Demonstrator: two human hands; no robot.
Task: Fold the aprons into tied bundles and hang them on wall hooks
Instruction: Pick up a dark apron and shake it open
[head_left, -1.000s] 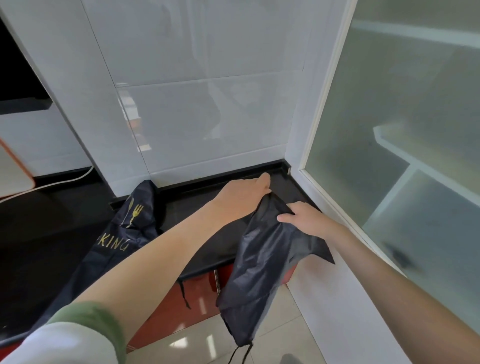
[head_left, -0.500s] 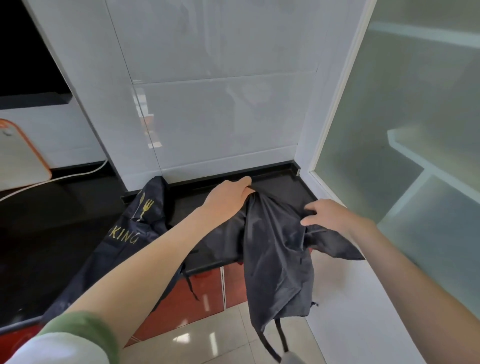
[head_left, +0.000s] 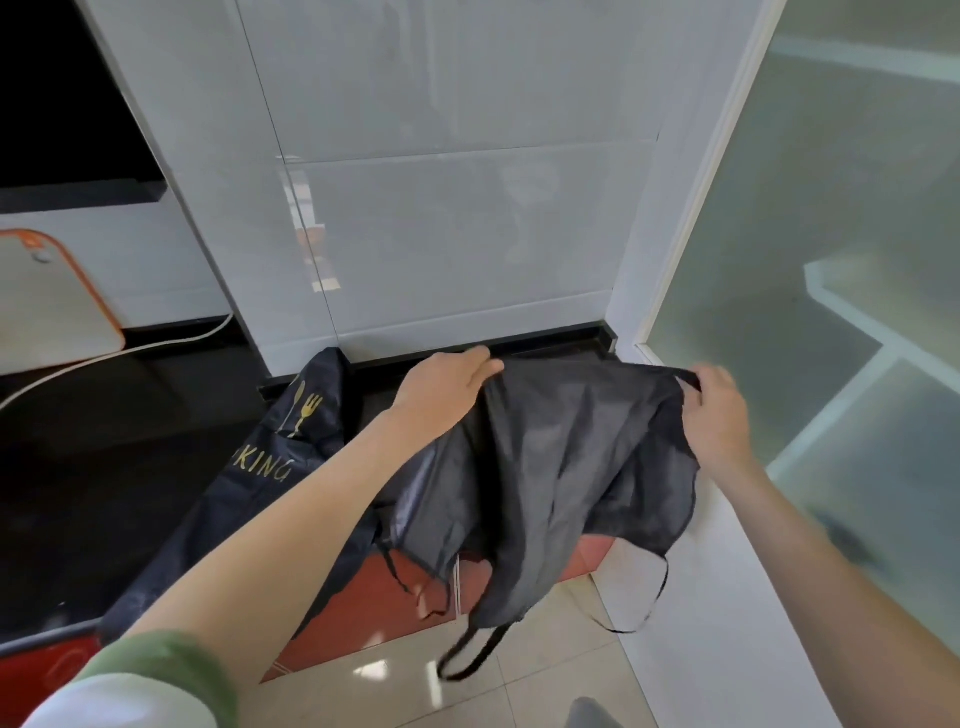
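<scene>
the black apron is held up in the middle of the frame, its top edge stretched nearly level between both hands. the left hand, just left of centre, has its fingers curled over the apron's upper left corner, grasping it. the right hand, at centre right, pinches the upper right corner in a bunched grip. the cloth sags in loose folds below them, hanging in front of the red cabinet front, and its straps dangle over the pale floor tiles at the bottom.

a second apron (dark, with a gold spoon and fork and the letters "king") lies draped over the black counter at centre left, its top end against the white tiled wall. a white cord runs across the counter at the left, beside an orange-rimmed board. a frosted glass panel fills the right side.
</scene>
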